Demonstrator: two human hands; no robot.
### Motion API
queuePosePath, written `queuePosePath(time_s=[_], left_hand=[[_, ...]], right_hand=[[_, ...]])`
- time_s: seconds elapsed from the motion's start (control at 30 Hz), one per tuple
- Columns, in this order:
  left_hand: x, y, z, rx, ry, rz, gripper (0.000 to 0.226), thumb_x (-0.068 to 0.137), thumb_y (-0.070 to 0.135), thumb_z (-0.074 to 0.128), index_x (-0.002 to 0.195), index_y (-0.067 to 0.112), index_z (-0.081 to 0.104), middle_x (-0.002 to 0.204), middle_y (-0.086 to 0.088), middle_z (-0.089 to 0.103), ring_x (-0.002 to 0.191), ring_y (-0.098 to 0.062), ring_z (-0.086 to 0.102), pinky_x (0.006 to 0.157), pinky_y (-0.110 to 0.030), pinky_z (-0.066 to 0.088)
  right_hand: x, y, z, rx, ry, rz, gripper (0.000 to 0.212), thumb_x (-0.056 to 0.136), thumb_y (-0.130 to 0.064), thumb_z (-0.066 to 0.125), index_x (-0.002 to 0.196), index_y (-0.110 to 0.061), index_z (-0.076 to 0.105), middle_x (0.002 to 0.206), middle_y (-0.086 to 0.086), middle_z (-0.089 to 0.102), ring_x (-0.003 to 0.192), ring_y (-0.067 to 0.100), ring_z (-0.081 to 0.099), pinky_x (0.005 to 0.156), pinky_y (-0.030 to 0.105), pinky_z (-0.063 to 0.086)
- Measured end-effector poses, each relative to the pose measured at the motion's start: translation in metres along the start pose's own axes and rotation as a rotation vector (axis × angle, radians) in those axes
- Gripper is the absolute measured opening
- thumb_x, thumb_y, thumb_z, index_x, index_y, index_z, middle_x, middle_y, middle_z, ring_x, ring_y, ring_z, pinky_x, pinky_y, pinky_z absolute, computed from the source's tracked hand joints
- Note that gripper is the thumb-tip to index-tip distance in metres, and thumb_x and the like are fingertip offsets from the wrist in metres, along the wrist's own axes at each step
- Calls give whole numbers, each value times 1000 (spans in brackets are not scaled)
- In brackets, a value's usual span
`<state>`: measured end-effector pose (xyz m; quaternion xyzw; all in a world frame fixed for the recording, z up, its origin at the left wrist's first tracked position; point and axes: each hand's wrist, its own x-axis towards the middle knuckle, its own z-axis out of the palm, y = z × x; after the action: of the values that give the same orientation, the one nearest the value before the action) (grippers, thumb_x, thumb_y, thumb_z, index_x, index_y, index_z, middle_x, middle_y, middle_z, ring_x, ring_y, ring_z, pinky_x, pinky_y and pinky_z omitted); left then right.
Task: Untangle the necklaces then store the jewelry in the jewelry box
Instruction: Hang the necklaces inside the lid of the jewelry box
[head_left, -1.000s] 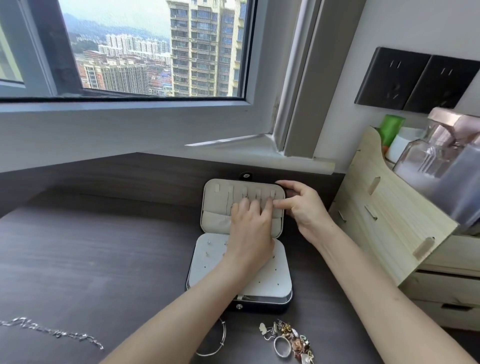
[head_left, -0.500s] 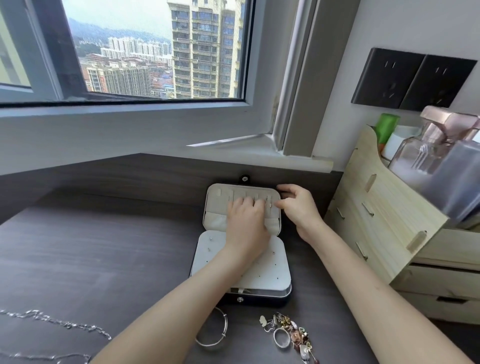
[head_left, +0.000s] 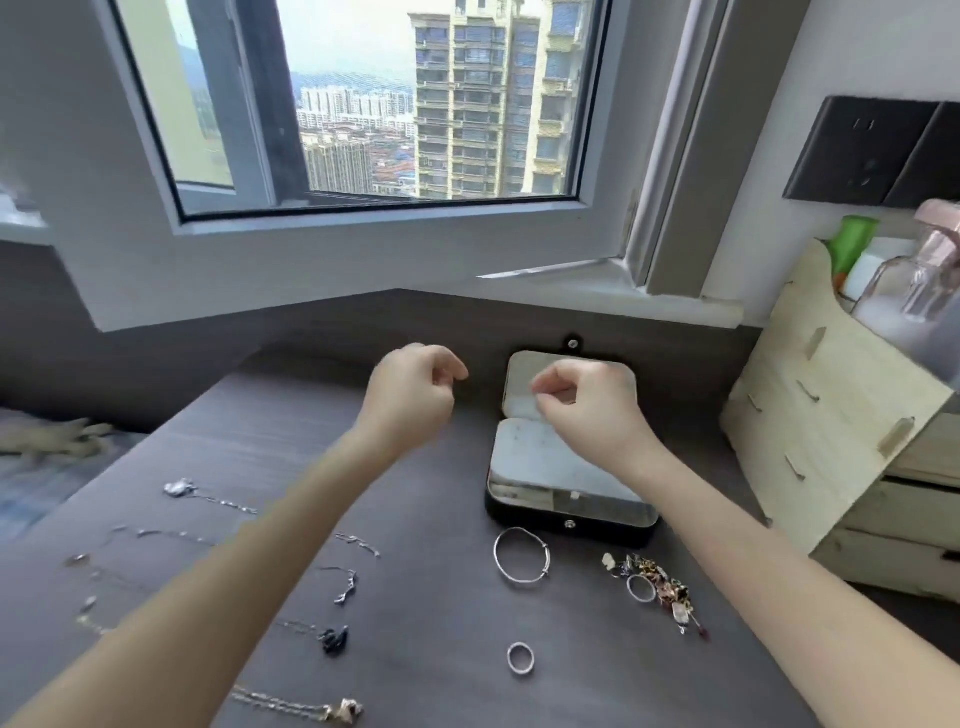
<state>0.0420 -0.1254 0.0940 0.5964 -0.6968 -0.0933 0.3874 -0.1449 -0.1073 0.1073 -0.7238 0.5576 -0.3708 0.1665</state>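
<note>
Jewelry box (head_left: 613, 525): it lies open on the surface (head_left: 441, 613) with its lid laid back. The lid sits under my right fingers and the pale tray just nearer me than them.
Right fingers (head_left: 558, 384): curled in, thumb tip meeting forefinger, raised over the lid. I see nothing held, though the picture is blurred.
Left fingers (head_left: 447, 371): curled the same way, raised just left of the lid and apart from my right fingers. Nothing shows in them.
Necklaces (head_left: 345, 584): laid out separately on the surface, well nearer me than my left fingers, on both sides of that forearm.
Bangle (head_left: 521, 555): just before the box front, nearer me than both sets of fingers.
Ring (head_left: 521, 658): nearer me still.
Heap of small jewelry (head_left: 660, 587): right of the bangle.
Wooden organizer (head_left: 831, 431): right of my right fingers.
</note>
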Motion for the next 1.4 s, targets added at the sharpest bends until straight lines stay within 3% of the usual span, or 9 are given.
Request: queuePosePath(time_s=[0.17,0.33,0.53,0.7,0.77,0.9,1.1,1.27,1.4], left_hand=[[-37,-60,-65,98,-93,-179,28,83,3,53,81,25,69,89,-1,69,87,-20,63,78,-28,47],[-70,-87,-95,150,-210,-245,23,85,4,55,87,21,70,91,0,67,82,-15,59,70,-22,42],[-93,-93,-85,85,-325,-145,17,82,5,62,84,19,70,84,8,61,78,-11,56,64,-5,36],[-101,-91,-66,54,-384,-15,14,75,24,70,89,20,71,80,23,58,75,8,52,72,-9,37],[-102,-86,-61,34,-358,-9,16,74,31,70,86,22,72,76,19,62,73,4,56,73,-15,42],[-93,-69,-61,-58,-314,6,9,81,18,73,87,12,76,75,2,69,74,-13,62,72,-25,46],[-74,-45,-77,-219,-374,-24,7,82,11,71,81,5,74,65,7,69,56,0,63,61,-16,49],[-61,-21,-86,-174,-403,46,9,84,5,68,76,4,72,65,1,69,59,-12,65,55,-22,53],[-57,-7,-84,-17,-491,126,14,83,-1,61,83,4,74,71,-5,70,59,-17,65,62,-30,57]], right_hand=[[-35,-48,57,-145,-390,-159,14,85,-20,61,90,-11,72,92,2,70,89,16,61,74,25,42],[-54,-61,117,-322,-535,-134,19,84,-27,63,91,-10,68,104,10,67,100,26,58,80,31,45],[-54,-57,136,-321,-527,-75,18,90,-21,56,95,-7,66,111,9,65,108,27,55,87,31,43],[-52,-60,120,-198,-464,-38,17,94,-20,51,92,-7,62,103,8,64,99,25,56,82,30,41],[-50,-63,110,-118,-453,-46,10,94,-20,50,89,-14,55,97,3,59,91,21,54,76,29,41],[-45,-68,90,-3,-436,-48,11,93,-15,50,82,-16,49,85,-3,56,73,14,48,57,23,37],[-42,-72,56,221,-332,-31,12,86,-5,56,78,-14,56,68,-4,61,62,10,51,62,27,44],[-43,-78,25,36,-353,-163,20,86,-4,58,102,-12,67,70,-10,58,53,-6,50,53,6,36],[-52,-84,10,-257,-309,-335,25,89,-6,50,97,-11,72,85,-10,61,80,2,48,67,8,32]])
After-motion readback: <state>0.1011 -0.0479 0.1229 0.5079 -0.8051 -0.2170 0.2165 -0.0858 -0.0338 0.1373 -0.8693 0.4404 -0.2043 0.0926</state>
